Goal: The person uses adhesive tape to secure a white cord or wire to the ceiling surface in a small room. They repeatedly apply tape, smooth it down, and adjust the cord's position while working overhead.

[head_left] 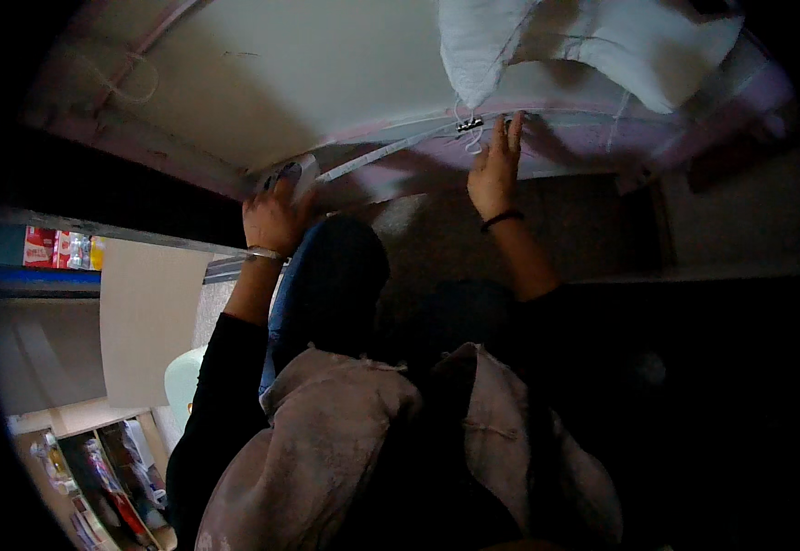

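Observation:
At the left end of a pinkish padded edge (pixel 427 165), my left hand (pixel 273 219) is closed round a roundish, dark and pale object that looks like a tape measure (pixel 304 169). From it a flat white strip (pixel 377 156) runs taut along the edge, up to the right. My right hand (pixel 496 179) lies on the edge near the strip's far end, two fingers stretched out and slightly apart, with nothing visible in it. Just left of those fingertips is a small dark metal clip (pixel 469 125) with white cord (pixel 474 142) looped about it.
A pale flat surface (pixel 345 69) spreads beyond the edge, with bunched white cloth (pixel 593 46) at the far right. A dark beam (pixel 134 193) stands left of me. Lower left are a leaning beige board (pixel 147 321) and shelves of packages (pixel 97 477). My knees (pixel 335 275) are below the edge.

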Motion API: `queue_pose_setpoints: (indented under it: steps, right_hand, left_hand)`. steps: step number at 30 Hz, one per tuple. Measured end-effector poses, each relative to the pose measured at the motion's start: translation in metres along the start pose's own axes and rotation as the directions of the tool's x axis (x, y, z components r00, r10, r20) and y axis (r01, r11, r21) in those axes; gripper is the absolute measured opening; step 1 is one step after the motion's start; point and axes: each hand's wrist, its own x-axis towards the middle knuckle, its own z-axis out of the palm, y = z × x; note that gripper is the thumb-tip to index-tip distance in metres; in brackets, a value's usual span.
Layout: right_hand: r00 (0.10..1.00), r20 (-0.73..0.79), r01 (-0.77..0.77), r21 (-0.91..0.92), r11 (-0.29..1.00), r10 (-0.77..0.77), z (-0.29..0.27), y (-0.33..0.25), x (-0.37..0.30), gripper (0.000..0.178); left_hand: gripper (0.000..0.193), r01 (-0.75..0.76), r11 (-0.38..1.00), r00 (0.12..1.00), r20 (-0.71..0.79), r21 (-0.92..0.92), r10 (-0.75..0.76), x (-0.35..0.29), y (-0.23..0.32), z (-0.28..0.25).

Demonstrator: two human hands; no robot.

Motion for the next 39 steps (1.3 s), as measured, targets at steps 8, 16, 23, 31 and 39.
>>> queue_pose_setpoints:
  steps: [8,16,23,31,39]
  right_hand:
    - [0.978,0.164,0.102,0.147,0.984,-0.126,0.033,-0.046,-0.017,0.054]
    - [0.972,0.166,0.144,0.127,0.981,-0.164,0.005,-0.059,0.007,0.013]
    - [0.949,0.11,0.285,0.095,0.954,-0.295,0.035,-0.038,0.026,0.009]
    - [0.928,0.121,0.348,0.045,0.936,-0.351,0.034,-0.042,0.03,0.01]
    - [0.922,0.272,0.307,-0.083,0.948,-0.275,0.04,-0.058,0.035,0.015]
  left_hand:
    - [0.045,0.082,0.997,0.997,-0.013,-0.011,-0.082,-0.002,-0.002,0.007]
    - [0.047,0.157,0.987,0.988,-0.001,-0.027,-0.157,-0.004,-0.01,-0.014]
    - [0.045,0.131,0.989,0.983,-0.118,-0.061,-0.138,-0.003,-0.009,0.015]
    - [0.046,0.195,0.979,0.981,-0.007,-0.056,-0.196,-0.001,-0.006,0.013]
    - [0.049,0.197,0.972,0.978,0.101,-0.126,-0.185,0.0,-0.013,0.003]
